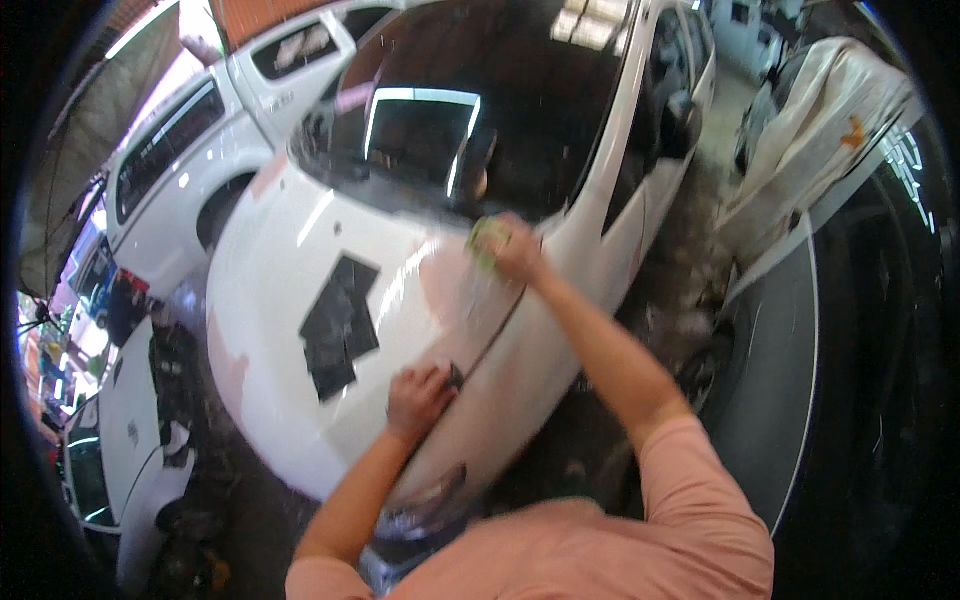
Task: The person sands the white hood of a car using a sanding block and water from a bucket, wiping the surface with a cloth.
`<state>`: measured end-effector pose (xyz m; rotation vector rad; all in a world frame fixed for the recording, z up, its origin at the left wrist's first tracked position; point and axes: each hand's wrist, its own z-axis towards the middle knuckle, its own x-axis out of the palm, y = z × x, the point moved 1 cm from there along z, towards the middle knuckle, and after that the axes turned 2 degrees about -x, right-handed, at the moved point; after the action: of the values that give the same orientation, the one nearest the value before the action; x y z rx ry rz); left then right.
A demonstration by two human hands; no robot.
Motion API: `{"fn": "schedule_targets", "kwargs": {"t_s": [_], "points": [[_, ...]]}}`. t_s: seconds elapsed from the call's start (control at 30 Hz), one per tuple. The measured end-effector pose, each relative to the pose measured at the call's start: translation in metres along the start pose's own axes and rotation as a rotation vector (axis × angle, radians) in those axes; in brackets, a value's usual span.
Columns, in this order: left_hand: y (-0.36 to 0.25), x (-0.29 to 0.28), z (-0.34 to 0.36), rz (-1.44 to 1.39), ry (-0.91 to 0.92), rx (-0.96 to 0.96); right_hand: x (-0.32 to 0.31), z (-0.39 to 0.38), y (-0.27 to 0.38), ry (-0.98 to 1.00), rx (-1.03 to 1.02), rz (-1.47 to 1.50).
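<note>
A white car's hood (270,290), wet and shiny with pinkish patches, spreads below my hands. My right hand (518,255) is closed on a crumpled yellow-green cloth (486,240) and presses it to the hood near the base of the windshield. Lower down, by the seam between hood and fender, my left hand (418,398) rests with bent fingers around a small dark piece (455,377), whose kind is hard to make out. Several dark grey sheets, like sandpaper, (345,310) lie overlapping on the hood, left of both hands.
The dark windshield (480,110) rises beyond the hood. A white vehicle with a canopy (180,160) stands at the left, above a white car panel (130,430). To the right are a dark car (860,330) and a pale draped cover (820,110).
</note>
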<state>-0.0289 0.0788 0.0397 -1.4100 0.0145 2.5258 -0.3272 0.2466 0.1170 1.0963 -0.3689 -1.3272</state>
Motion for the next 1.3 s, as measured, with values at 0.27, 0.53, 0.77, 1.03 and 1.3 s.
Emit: {"fn": "schedule_targets", "kwargs": {"t_s": [0.27, 0.53, 0.77, 1.03, 1.3], "points": [[-0.033, 0.051, 0.115, -0.065, -0.016, 0.068, -0.049, 0.020, -0.058, -0.365, -0.037, -0.102], [0.007, 0.006, -0.007, -0.013, 0.061, 0.000, -0.043, 0.020, -0.064, -0.347, -0.177, -0.365], [-0.014, 0.046, 0.134, -0.116, 0.057, 0.047, -0.034, 0.026, -0.077, -0.304, -0.188, -0.505], [0.003, 0.028, 0.063, -0.020, 0.039, 0.086, -0.044, 0.027, -0.073, -0.355, -0.216, -0.476], [-0.017, 0.048, 0.101, -0.079, 0.017, 0.076, -0.046, 0.025, -0.084, -0.380, -0.196, -0.485]]}}
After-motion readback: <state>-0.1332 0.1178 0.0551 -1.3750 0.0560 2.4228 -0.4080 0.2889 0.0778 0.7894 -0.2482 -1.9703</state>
